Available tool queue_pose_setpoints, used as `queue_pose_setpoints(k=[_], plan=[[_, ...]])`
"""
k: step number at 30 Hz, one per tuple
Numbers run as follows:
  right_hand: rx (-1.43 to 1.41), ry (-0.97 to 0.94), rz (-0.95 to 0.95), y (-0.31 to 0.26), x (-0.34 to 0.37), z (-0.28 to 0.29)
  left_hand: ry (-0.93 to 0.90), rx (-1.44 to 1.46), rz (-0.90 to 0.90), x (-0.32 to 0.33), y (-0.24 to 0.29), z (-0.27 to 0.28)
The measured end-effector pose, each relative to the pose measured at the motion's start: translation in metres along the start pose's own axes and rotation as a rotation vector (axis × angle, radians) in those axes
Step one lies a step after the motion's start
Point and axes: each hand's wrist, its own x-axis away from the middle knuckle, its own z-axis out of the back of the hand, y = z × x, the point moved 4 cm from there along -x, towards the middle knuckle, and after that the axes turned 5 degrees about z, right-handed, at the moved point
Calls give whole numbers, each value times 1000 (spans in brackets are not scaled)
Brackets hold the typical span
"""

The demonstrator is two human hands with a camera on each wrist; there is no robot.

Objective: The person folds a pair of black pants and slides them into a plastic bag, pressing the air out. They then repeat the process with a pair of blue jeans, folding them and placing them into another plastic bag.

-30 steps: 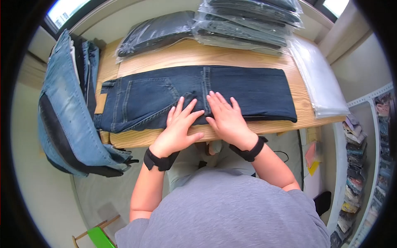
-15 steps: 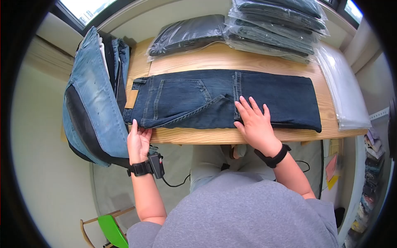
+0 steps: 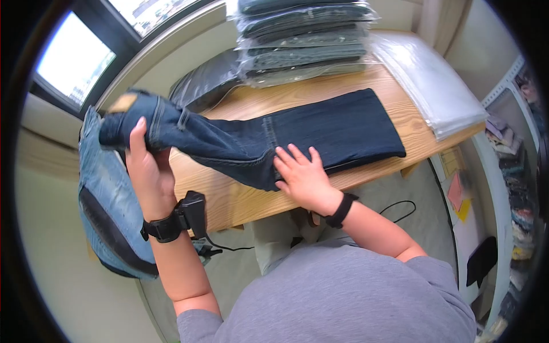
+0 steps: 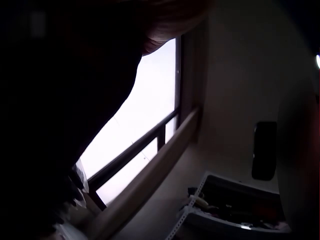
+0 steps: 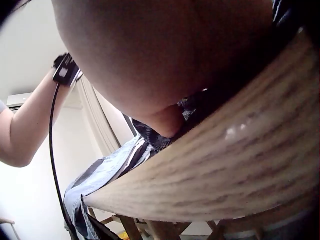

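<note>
Dark blue jeans [image 3: 331, 128], folded lengthwise, lie across the wooden table, with their waist end raised off it at the left. The left hand [image 3: 151, 177] grips that waist end near the tan patch, thumb on the upper side, its other fingers mostly hidden beneath the denim. Spread flat, the right hand [image 3: 306, 180] rests on the jeans beside the crosswise seam at their middle. The left wrist view is mostly dark and shows no fingertips. In the right wrist view the right hand [image 5: 165, 55] looms close above the table edge.
Light blue jeans [image 3: 108, 206] hang over the table's left end. Bagged folded garments [image 3: 306, 46] are stacked at the back, with another dark bagged one [image 3: 209, 80] beside them. Clear plastic bags [image 3: 432, 86] lie at the right of the wooden table [image 3: 229, 203]. Shelves stand farther right.
The left hand has gone from the jeans' middle to their waist end and lifted it up and leftward, bending the denim. The right hand stays on the middle. The head view has shifted.
</note>
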Motion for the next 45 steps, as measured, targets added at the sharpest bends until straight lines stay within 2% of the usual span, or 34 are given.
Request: queue_pose_setpoints(k=[2,3,4,5,6,7,8,10,11,13,15,17,19,20,22,23,24,25,26,27,28,29,30,32,33,35,40,42,44,45], plan=[[-16,-3,-9,0,1,0,-135,-57,-22,8,-8,-59],[-23,-17,-5,1,1,0,-209,-364,-179,13,-17,-82],[-13,-14,-23,1,3,2,-268,-394,-199,25,-28,-110],[-45,-2,-25,0,4,7,-362,-460,-137,41,-39,-137],[-79,12,-24,1,3,10,-642,-484,-42,49,-56,-152],[-317,297,18,8,2,4,-852,-441,147,56,-72,-160],[-622,273,-136,7,-2,17,-879,-473,118,58,-85,-159],[-522,-196,-188,3,3,24,-904,-628,99,52,-100,-142],[-522,-188,-199,4,6,12,-909,-733,80,51,-106,-128],[-454,-151,-96,4,9,-22,-970,-974,29,54,-109,-101],[-453,-139,-108,5,8,-11,-1077,-1125,-103,65,-117,-72],[-456,-133,-117,3,9,3,-1096,-1214,-130,78,-124,-56],[-624,-470,-179,3,16,3,-1033,-1271,-117,88,-132,-51],[-624,-476,-185,3,26,5,-1038,-1264,-111,92,-139,-49],[-474,-57,-1,6,50,26,-907,-1292,-203,93,-149,-47],[-528,155,150,13,61,35,-851,-1317,-260,96,-150,-48],[-696,-45,101,29,70,53,-852,-1303,-252,97,-153,-48],[-825,-196,-234,54,79,73,-846,-1347,-289,98,-155,-48],[-992,214,-332,77,87,99,-842,-1393,-325,99,-157,-47],[-664,470,-321,107,90,117,-841,-1383,-318,99,-159,-46],[-648,577,-526,138,97,121,-839,-1451,-365,98,-161,-45],[-202,613,-469,160,100,135,-838,-1518,-415,99,-163,-45],[-126,594,-524,192,104,122,-838,-1508,-417,101,-163,-45],[-533,404,-680,226,101,98,-820,-1630,-431,102,-165,-48],[-523,406,-674,235,96,103,-813,-1621,-435,102,-164,-50],[-723,64,-746,242,86,98,-807,-1665,-408,104,-163,-50],[-567,-72,-765,243,60,109,-789,-1733,-410,106,-160,-54],[-835,-18,-716,229,49,115,-794,-1745,-412,104,-162,-52],[-836,17,-679,231,45,122,-773,-1716,-547,103,-165,-50],[-936,22,-721,237,43,129,-778,-1715,-541,104,-165,-52]])
